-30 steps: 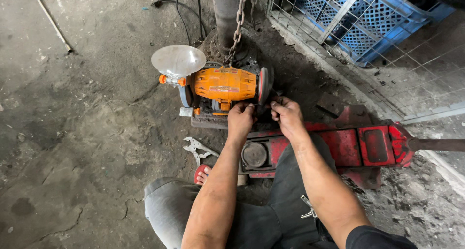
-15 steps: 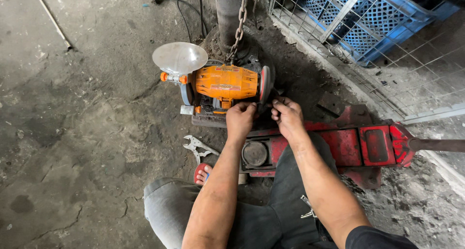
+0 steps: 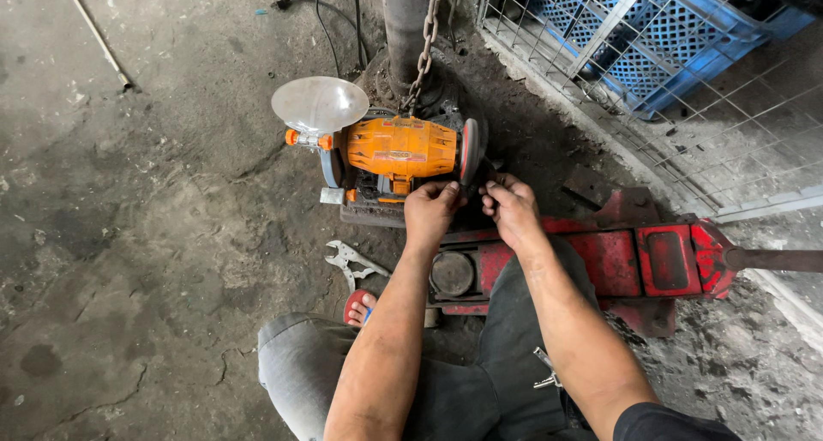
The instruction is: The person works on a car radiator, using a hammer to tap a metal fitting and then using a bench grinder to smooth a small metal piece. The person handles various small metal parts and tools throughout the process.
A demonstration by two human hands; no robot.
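An orange bench grinder (image 3: 399,148) sits on the dirty concrete floor, its dark grinding wheel (image 3: 470,150) on the right end and a round clear shield (image 3: 320,103) on the left. My left hand (image 3: 431,211) and my right hand (image 3: 509,208) are both close together at the right wheel, fingers pinched around a small dark piece that I cannot make out. I squat over a red floor jack (image 3: 634,257).
Locking pliers (image 3: 351,262) lie on the floor left of my forearm. A post with a chain (image 3: 424,42) stands behind the grinder. A wire fence (image 3: 600,72) and a blue crate (image 3: 677,34) are at the upper right. A thin rod (image 3: 94,34) lies at the far left.
Both hands stay at the grinding wheel, shifting only slightly. The view has barely moved.
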